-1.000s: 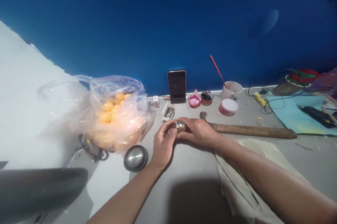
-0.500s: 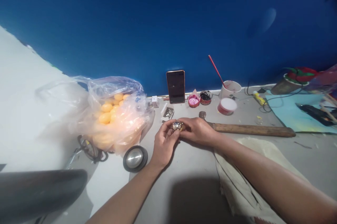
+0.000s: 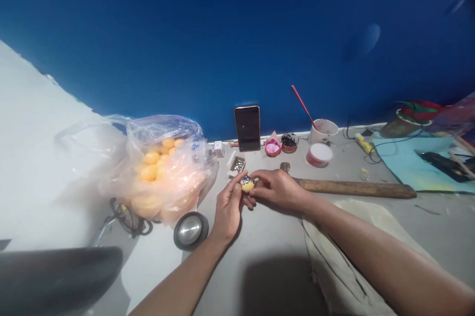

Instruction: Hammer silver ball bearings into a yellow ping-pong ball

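Observation:
A small yellow ball, its upper part covered with shiny silver tack heads, is held over the table between both hands. My left hand grips it from the left, with its thumb and fingers closed around the ball. On the right side, the bent fingers of my right hand are closed against the ball. Just behind lies a small open white box with silver tacks in it. A hammer with a wooden handle rests beyond my right forearm.
A clear plastic bag with several yellow balls stands at left. Near it sits a round metal-and-black lid. A phone leans on the blue wall. Small tubs, a white cup and a cloth are at right.
The ball has been turned between my fingers: its silver-studded side faced me before, and now its bare yellow side shows below the studs. The view has tilted slightly upward.

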Motion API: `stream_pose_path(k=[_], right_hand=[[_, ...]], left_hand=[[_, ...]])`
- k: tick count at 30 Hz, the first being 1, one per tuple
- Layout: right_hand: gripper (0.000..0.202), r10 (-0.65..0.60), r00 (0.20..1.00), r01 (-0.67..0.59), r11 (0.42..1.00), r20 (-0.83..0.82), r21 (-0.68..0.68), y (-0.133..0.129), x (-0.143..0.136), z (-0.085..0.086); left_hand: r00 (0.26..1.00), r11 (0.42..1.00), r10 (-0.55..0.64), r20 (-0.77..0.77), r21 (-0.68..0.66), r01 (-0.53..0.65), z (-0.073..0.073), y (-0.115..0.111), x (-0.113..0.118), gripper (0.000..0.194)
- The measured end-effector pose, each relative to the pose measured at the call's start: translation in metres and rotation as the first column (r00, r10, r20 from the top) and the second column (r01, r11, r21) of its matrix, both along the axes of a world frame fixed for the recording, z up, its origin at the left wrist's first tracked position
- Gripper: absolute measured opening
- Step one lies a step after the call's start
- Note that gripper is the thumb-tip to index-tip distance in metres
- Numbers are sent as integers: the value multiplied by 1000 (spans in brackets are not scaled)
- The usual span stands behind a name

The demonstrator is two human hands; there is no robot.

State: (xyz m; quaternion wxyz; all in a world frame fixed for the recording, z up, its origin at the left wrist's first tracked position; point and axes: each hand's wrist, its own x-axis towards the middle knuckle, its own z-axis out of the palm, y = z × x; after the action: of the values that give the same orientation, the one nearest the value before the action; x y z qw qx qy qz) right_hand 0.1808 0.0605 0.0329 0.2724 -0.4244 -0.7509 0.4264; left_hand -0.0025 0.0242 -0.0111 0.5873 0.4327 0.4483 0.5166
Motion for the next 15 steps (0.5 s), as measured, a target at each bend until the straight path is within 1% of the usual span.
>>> stream_pose_path(k=[4,7,10,13,15], right_hand=[[18,3,999,-3,1000,32,-1,0,-1,2],[19,29,998,-28,1000,51,-8,-1,-1,4],[22,37,993,-40,999,115,28,-1,-1,3],[21,0,980,-16,997,199,80,-1,-2,-1],[19,-20,971,-9,993,237,121,-1,-2,-5]], left_hand=[[1000,1000,-8,-12,4,8,-2,1,-1,65],[999,1000,-22,-34,7,22,-2,1,-2,62],[996,999,-39,-81,15,40,3,-1,-1,59],[993,998,-65,-101,-12,64,10,-4,1,56],[989,998,-70,-128,-6,69,15,-5,3,55]])
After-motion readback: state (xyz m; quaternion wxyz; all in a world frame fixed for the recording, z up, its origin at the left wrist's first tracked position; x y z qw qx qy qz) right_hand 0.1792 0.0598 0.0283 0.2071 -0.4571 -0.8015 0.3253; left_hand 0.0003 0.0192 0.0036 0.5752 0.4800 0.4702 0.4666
